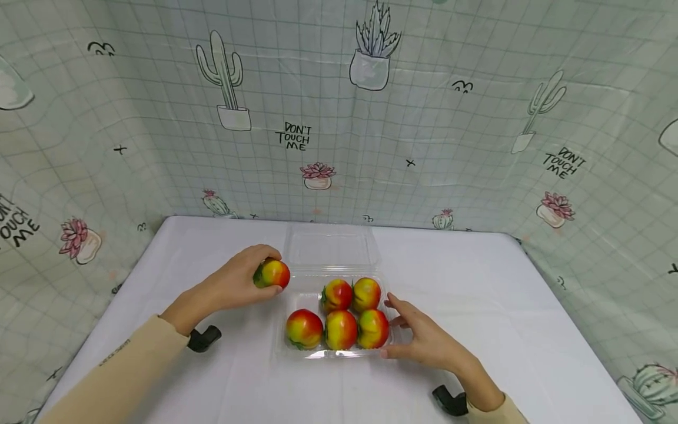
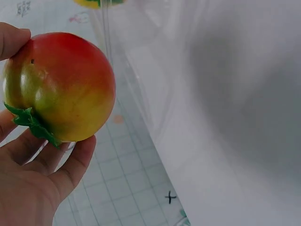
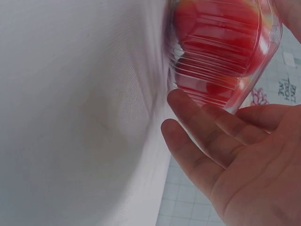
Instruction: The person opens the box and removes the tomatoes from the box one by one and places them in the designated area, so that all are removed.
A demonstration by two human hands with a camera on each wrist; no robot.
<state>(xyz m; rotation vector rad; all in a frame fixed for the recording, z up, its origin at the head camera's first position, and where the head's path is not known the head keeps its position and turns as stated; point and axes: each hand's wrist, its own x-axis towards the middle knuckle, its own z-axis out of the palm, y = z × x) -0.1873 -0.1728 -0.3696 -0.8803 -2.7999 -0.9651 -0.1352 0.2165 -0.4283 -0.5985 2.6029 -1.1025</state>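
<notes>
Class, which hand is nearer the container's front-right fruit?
Right. The right hand is just right of that fruit; the left hand is farther, left of the container.

In the grip of the left hand point(image 1: 236, 284) we see a tomato point(image 1: 275, 274), red shading into yellow, its calyx point(image 2: 35, 125) green. Beside that grip, five more tomatoes point(image 1: 341, 330) mix red and yellow inside a colourless clamshell box point(image 1: 332, 247). Below it, the tablecloth point(image 1: 450, 265) is white; beyond, a pale grey-green backdrop point(image 1: 450, 129) carries gridlines, pink succulents and black lettering.
</notes>
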